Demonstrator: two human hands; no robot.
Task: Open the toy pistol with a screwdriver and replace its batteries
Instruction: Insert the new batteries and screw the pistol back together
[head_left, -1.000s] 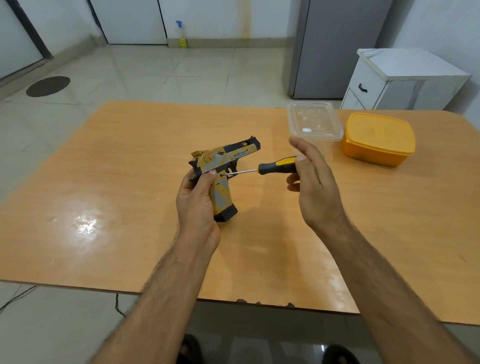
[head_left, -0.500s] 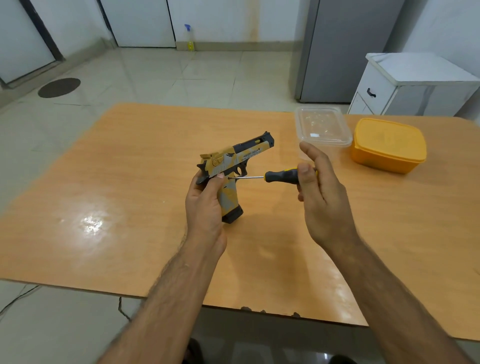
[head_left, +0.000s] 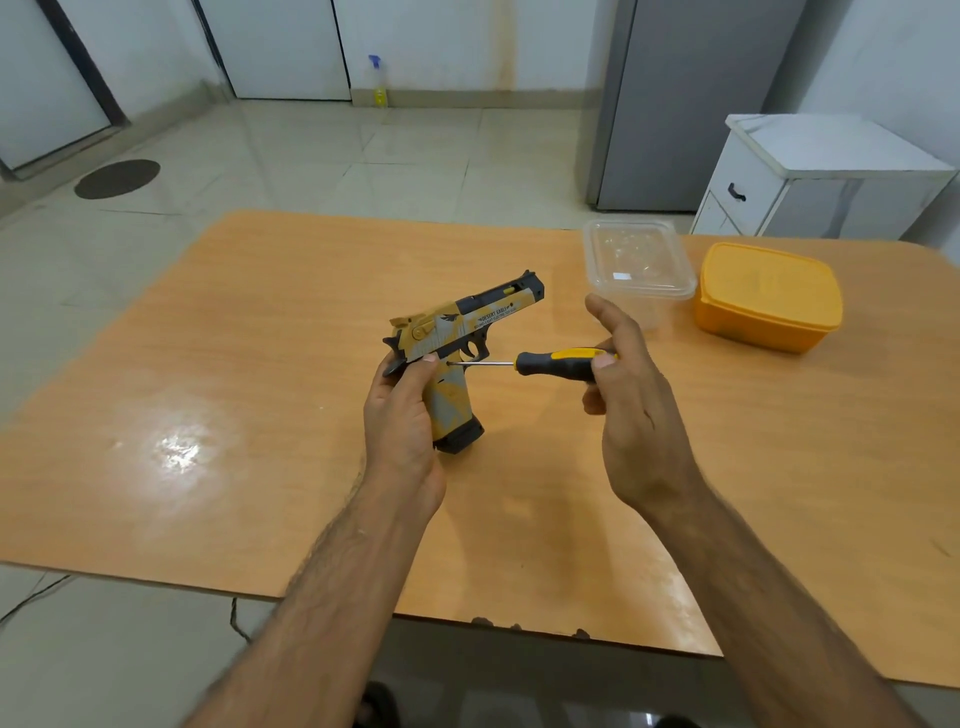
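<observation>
**Screwdriver tip stays at the pistol's grip**

The left hand (head_left: 402, 415) still grips the toy pistol (head_left: 457, 353) above the desk (head_left: 260, 364). The right hand (head_left: 631, 410) pinches the screwdriver (head_left: 556, 362) handle (forefinger now raised), its tip touching the frame as before.
</observation>
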